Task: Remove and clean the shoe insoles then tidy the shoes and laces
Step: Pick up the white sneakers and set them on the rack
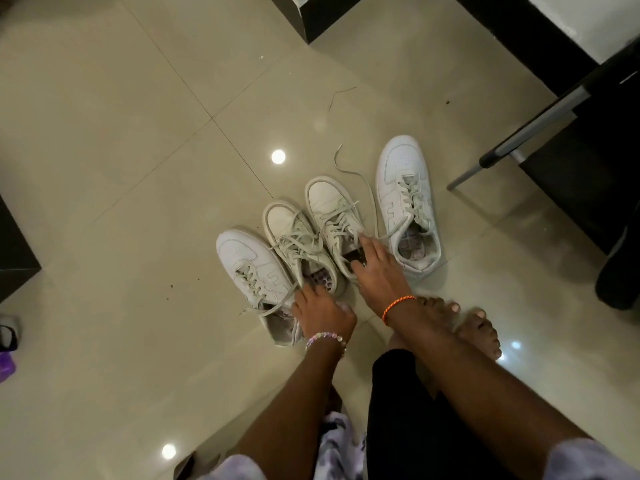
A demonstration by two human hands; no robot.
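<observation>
Cream glossy tile makes up the floor (138, 168) under you, with ceiling lights mirrored in it. Dark furniture (588, 202) edges the top and right of the view, cut off by the frame, with a grey metal bar (530, 129) slanting across it.

Four white sneakers stand in a loose row, toes pointing away from you. The far-right sneaker (407, 202) sits apart from both hands, a patterned insole showing in its opening. The far-left sneaker (254, 282) lies just beside your left hand, its heel partly hidden by your wrist.

Your right hand (375, 268) lies over the opening of the inner right sneaker (334, 216), fingers straight and reaching forward on its tongue and laces; its grip is loose, curled round nothing. Your left hand (322, 313) is at the heel of the inner left sneaker (298, 244), fingers bent down toward the opening where a spotted insole (323, 280) peeks out; whether that grip has closed on anything you cannot tell, since the fingertips are hidden.

A loose lace (356, 178) trails on the floor between the two right-hand sneakers. A beaded bracelet (325, 339) rings your left wrist, an orange thread (398, 306) your right. Your bare toes (478, 327) show behind your right forearm.
</observation>
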